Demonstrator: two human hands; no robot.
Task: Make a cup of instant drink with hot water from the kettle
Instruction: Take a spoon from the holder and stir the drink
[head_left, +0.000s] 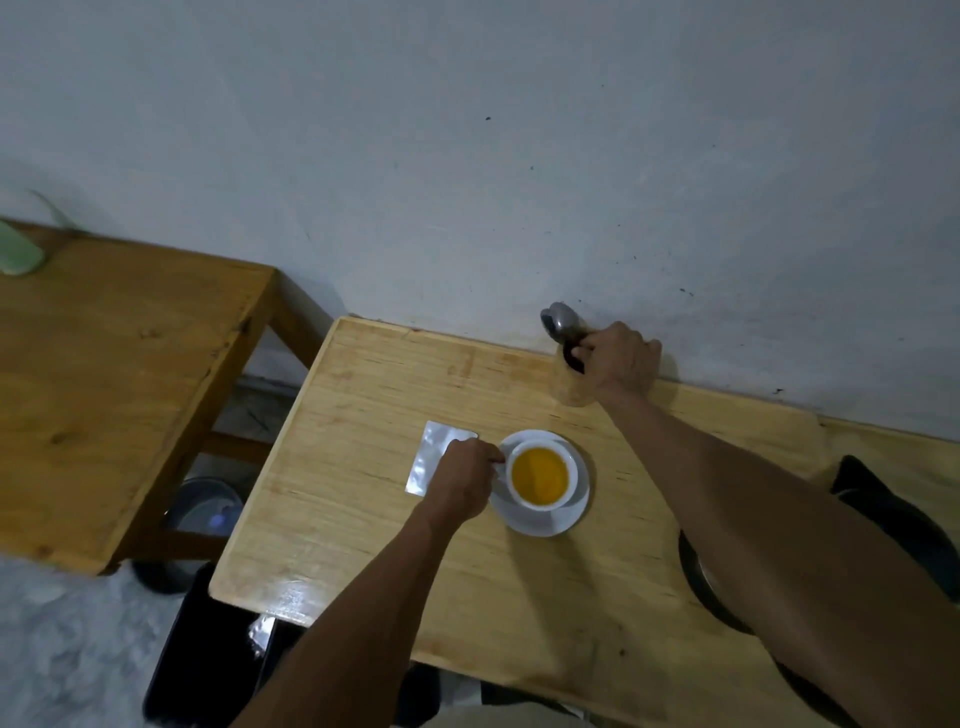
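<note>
A white cup (571, 465) full of orange drink stands on a white saucer (540, 519) in the middle of the light wooden table (363, 519). My left hand (462, 480) pinches the cup's handle on its left side. A silver sachet (431, 457) lies flat just left of that hand, partly under it. At the wall, my right hand (621, 358) grips a spoon (558, 319) that stands bowl-up in a wooden holder (571, 387). The dark kettle (893, 525) sits at the right edge, mostly hidden behind my right forearm.
A second, darker wooden table (119, 374) stands to the left with a pale green object (18, 254) on its far corner. A black bin (208, 649) sits on the floor below the table's near left corner. A white wall bounds the far side.
</note>
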